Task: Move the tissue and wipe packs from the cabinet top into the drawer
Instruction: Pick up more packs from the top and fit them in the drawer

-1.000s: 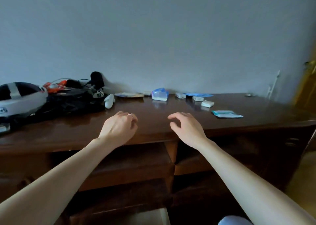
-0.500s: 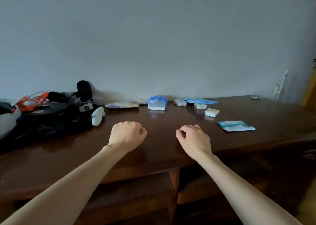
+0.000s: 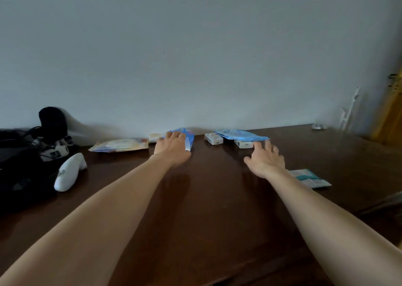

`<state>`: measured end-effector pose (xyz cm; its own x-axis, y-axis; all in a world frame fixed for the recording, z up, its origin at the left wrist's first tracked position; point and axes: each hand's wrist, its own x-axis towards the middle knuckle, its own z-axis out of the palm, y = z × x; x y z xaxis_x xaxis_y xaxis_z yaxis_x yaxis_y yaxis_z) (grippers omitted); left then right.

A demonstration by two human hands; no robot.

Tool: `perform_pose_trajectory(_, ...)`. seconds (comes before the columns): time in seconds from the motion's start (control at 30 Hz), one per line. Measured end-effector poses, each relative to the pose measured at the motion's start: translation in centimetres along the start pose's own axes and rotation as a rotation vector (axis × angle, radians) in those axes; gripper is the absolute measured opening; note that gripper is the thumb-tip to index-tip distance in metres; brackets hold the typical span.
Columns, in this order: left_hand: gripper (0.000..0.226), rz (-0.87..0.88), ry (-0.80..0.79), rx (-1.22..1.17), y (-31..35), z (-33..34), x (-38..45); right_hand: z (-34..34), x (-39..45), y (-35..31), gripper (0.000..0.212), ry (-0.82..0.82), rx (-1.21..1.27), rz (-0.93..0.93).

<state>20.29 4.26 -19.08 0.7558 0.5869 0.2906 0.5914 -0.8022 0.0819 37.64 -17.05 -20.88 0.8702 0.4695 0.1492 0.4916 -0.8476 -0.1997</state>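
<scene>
On the dark wooden cabinet top (image 3: 206,198), my left hand (image 3: 173,148) lies over a blue tissue pack (image 3: 189,138) near the wall, fingers curled across its top. My right hand (image 3: 266,160) is spread open, its fingertips touching a small white pack (image 3: 243,143). A flat blue wipe pack (image 3: 239,134) and another small white pack (image 3: 213,138) lie just behind. A pale flat pack (image 3: 119,145) and a small pack (image 3: 154,137) lie left of my left hand. A teal and white flat pack (image 3: 310,178) rests right of my right wrist. No drawer is in view.
A white handheld device (image 3: 68,172) lies at the left beside a black bag with cables (image 3: 19,166) and a black microphone (image 3: 53,120). A small shiny object (image 3: 318,126) sits at the far right corner, next to a yellow door (image 3: 391,116).
Both hands have reached forward from the front edge to the packs by the wall. The view has risen, so the drawers below have dropped out of sight.
</scene>
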Motion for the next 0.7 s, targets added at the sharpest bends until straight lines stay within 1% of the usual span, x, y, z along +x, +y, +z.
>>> perform_pose_trajectory(0.1,0.071,-0.08,-0.045,-0.111,-0.1,2.1,1.8,2.1,1.4,0.6,0.064,-0.099,0.054,0.054)
perform_pose_trajectory(0.17,0.072,-0.149,-0.07,-0.175,-0.6,3.6,2.3,3.2,1.6,0.9,0.06,-0.08,0.024,0.036)
perform_pose_trajectory(0.2,0.071,-0.161,-0.068,-0.165,-0.8,4.2,2.3,3.4,1.6,0.9,0.058,-0.068,0.02,0.02)
perform_pose_trajectory(0.27,0.063,-0.13,-0.041,-0.103,-0.9,4.8,2.3,3.4,1.6,0.7,0.053,-0.055,0.034,-0.012)
perform_pose_trajectory(0.37,0.046,-0.09,-0.013,-0.064,-0.4,4.6,1.9,3.2,1.1,0.4,0.046,-0.009,0.047,-0.043)
perform_pose_trajectory(0.53,0.034,-0.052,-0.025,0.004,-0.5,3.3,-0.8,2.1,-1.4,-0.7,0.034,0.067,-0.023,-0.148)
perform_pose_trajectory(0.6,0.026,-0.024,-0.041,0.036,-0.5,2.4,-2.3,1.7,-3.1,-1.3,0.03,0.107,-0.018,-0.207)
perform_pose_trajectory(0.7,0.02,-0.016,-0.077,0.019,-0.5,1.1,-4.9,1.5,-5.8,-1.7,0.026,0.144,0.031,-0.269)
